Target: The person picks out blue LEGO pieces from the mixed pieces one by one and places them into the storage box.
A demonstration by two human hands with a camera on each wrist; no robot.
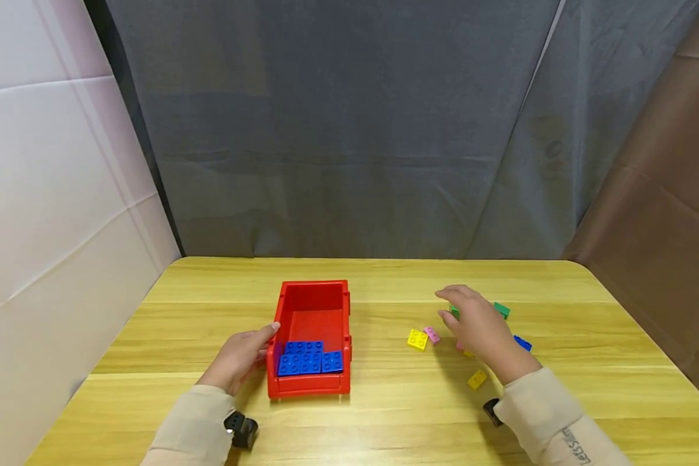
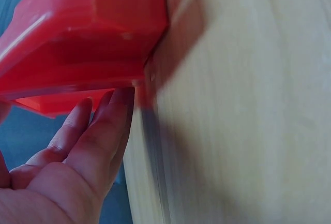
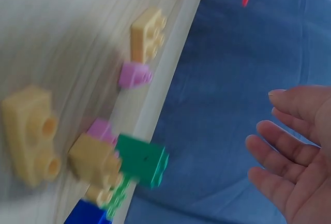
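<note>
Two hands: both over the yellow wooden table (image 1: 384,414), sleeves in beige
Left hand (image 1: 240,358): lower left of centre in the head view, fingers straight and relaxed, fingertips resting against the left wall of the red plastic bin (image 1: 311,304); it grips nothing
Left wrist view: the left hand (image 2: 67,167) fills the lower left, its fingers (image 2: 111,115) laid flat under the edge of the red plastic bin (image 2: 88,32), which takes up the upper left; picture blurred
Red plastic bin: centre of the head view, long side running away from the person, sitting flat on the table
Blue bricks (image 1: 310,358): several studded plastic ones packed in the near end of the bin, far end of the bin bare
Right hand (image 1: 477,323): right of centre in the head view, fingers spread and loosely bent, hovering over the loose bricks, holding nothing that shows
Right wrist view: the right hand (image 3: 295,151) at the right edge, palm open, fingers apart, well clear of the bricks; picture blurred
Loose bricks: yellow square brick (image 1: 417,339) and small pink brick (image 1: 432,334) just left of the right hand, green brick (image 1: 501,309) beyond it, single blue brick (image 1: 522,343) to its right, second yellow brick (image 1: 476,379) nearer the person
Wrist cameras: black units (image 1: 241,430) strapped under each sleeve
</note>
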